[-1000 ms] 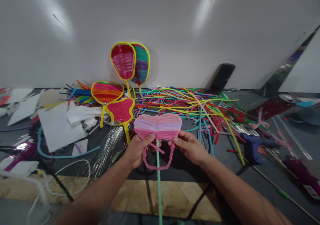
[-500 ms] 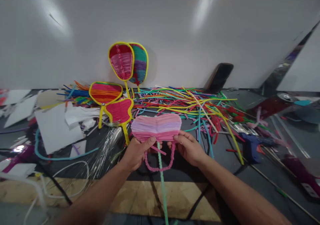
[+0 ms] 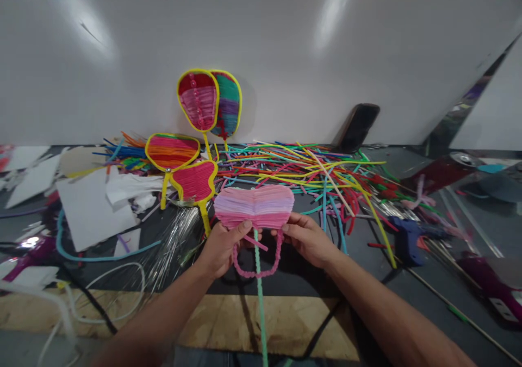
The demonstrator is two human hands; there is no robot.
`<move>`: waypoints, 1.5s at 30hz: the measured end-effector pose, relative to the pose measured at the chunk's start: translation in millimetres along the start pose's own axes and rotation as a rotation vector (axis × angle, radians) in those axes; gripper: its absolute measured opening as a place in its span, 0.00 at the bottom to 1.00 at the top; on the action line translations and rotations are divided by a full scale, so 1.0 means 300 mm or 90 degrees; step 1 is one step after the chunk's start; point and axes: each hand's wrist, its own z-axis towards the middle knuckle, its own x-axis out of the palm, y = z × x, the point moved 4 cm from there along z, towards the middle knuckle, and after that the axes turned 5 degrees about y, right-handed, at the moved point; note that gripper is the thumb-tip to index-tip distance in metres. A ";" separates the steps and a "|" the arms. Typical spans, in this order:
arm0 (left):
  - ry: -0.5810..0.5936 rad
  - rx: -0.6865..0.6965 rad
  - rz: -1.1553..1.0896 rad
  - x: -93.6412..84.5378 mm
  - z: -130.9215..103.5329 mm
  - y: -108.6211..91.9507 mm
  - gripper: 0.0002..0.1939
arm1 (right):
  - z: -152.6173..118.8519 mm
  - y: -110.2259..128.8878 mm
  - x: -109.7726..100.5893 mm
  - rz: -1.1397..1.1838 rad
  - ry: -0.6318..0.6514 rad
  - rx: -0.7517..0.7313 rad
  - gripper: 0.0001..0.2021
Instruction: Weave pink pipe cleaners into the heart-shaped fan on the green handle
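Observation:
A pink and lilac striped panel [image 3: 255, 205] of pipe cleaners is held up between my two hands. My left hand [image 3: 222, 247] pinches its lower left edge, thumb on top. At the lower right edge, my right hand [image 3: 309, 237] grips the panel between thumb and fingers. A twisted pink loop [image 3: 255, 274] hangs below the panel, and a short pink end sticks out beside my left thumb. The long mint-green stem [image 3: 261, 307] runs down from the panel's middle, crossing the loop. Fingertips behind the panel are partly hidden.
Loose coloured pipe cleaners [image 3: 285, 163] lie behind the panel. Yellow-edged fan shapes [image 3: 193, 182] sit at left, two more [image 3: 198, 99] against the white board. A phone [image 3: 359, 126] leans there. A blue glue gun [image 3: 410, 241] and red can [image 3: 444, 171] are at right; white sheets [image 3: 95, 209] at left.
The panel, loop and green stem have shifted slightly left, the stem's lower end most. My right hand has moved slightly left with them. Both hands keep their hold.

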 end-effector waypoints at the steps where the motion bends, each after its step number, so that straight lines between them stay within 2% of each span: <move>1: -0.003 0.000 0.003 0.000 -0.001 0.000 0.12 | 0.000 -0.003 0.000 0.002 -0.001 0.002 0.10; 9: 0.021 0.010 0.012 0.012 0.000 -0.007 0.10 | -0.003 -0.005 0.007 0.036 -0.001 0.010 0.08; 17: 0.025 0.005 -0.052 0.005 0.003 -0.005 0.11 | -0.010 0.001 0.027 0.113 0.060 0.056 0.04; 24: 0.031 -0.006 -0.058 0.012 0.004 -0.005 0.12 | -0.014 -0.010 0.031 0.151 0.070 0.048 0.08; 45: 0.048 0.022 -0.050 0.022 -0.005 -0.003 0.08 | -0.012 -0.007 0.033 0.142 0.051 0.012 0.07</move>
